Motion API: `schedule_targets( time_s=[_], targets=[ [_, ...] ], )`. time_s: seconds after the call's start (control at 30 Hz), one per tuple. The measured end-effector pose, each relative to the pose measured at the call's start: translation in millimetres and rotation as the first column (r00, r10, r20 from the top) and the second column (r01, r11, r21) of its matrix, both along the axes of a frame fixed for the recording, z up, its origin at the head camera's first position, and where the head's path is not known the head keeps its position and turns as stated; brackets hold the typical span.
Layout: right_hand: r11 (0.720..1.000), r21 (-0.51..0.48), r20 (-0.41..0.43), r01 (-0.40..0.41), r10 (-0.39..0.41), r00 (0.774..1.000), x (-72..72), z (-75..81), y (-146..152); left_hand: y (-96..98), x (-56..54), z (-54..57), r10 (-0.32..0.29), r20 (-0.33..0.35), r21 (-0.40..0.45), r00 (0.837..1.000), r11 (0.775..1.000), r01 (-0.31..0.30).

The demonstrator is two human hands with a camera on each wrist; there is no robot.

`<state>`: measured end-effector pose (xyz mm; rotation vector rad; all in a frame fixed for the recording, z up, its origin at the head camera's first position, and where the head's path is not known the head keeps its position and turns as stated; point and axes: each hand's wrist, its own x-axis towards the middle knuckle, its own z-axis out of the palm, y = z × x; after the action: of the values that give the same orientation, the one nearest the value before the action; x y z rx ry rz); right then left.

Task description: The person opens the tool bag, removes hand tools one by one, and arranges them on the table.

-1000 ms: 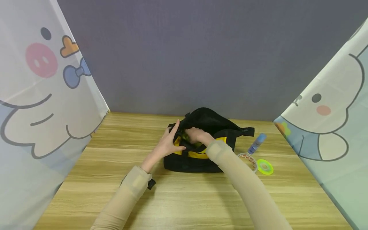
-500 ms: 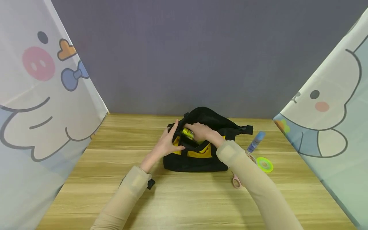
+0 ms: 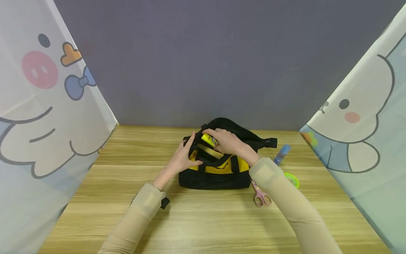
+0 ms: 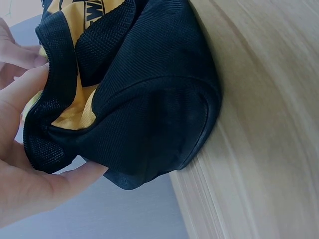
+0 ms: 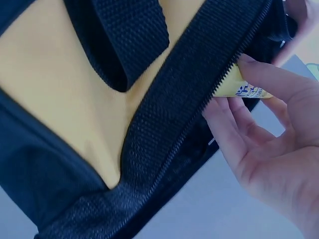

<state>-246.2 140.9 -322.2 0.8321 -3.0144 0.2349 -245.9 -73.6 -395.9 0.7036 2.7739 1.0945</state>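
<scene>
A black and yellow tool bag stands on the table with its zipped mouth spread apart. My left hand spans the mouth's left end, thumb and index finger straight and wide apart against the rim. My right hand pinches a small yellow printed tube at the bag's mouth. In the right wrist view the zip edge covers part of that yellow tube. A tan curved band shows inside the bag; its kind is unclear. In the left wrist view, the bag's black end panel faces me.
Pink-handled scissors lie right of the bag, blades partly hidden. A blue capped tube and a bright green tape roll are beyond the right sleeve. A small black item lies beside the left sleeve. A grey wall stands behind the table.
My right hand has come up and right out of the bag's depth, bringing the yellow tube into sight. The scissors are uncovered; the right sleeve now hides a tape roll. The left hand stays put.
</scene>
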Motion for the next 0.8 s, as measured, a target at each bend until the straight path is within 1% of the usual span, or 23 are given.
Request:
schedule_targets(
  time_s=[0.1,0.23,0.47,0.63,0.8],
  targets=[
    [0.999,-0.04,-0.04,-0.005,0.003,0.999,2.4,2.5,4.5,0.0,0.0,0.1,0.005,0.007,-0.001,1.0,1.0,-0.005],
    [0.994,-0.103,-0.113,-0.022,0.01,0.994,5.5,6.9,12.5,0.2,0.3,0.7,0.006,0.008,-0.007,1.0,1.0,-0.006],
    [0.98,-0.191,-0.233,-0.059,0.013,0.972,16.2,17.5,25.8,0.9,0.1,0.9,0.004,0.008,-0.002,1.0,1.0,-0.004],
    [0.966,-0.255,-0.258,-0.046,-0.022,0.966,23.9,21.7,33.1,1.2,0.7,2.4,0.002,0.023,-0.001,1.0,1.0,-0.002],
    [0.941,-0.338,-0.285,-0.024,-0.078,0.955,31.4,19.1,43.1,0.7,1.3,2.2,0.003,0.022,0.003,1.0,1.0,-0.003]
  ],
)
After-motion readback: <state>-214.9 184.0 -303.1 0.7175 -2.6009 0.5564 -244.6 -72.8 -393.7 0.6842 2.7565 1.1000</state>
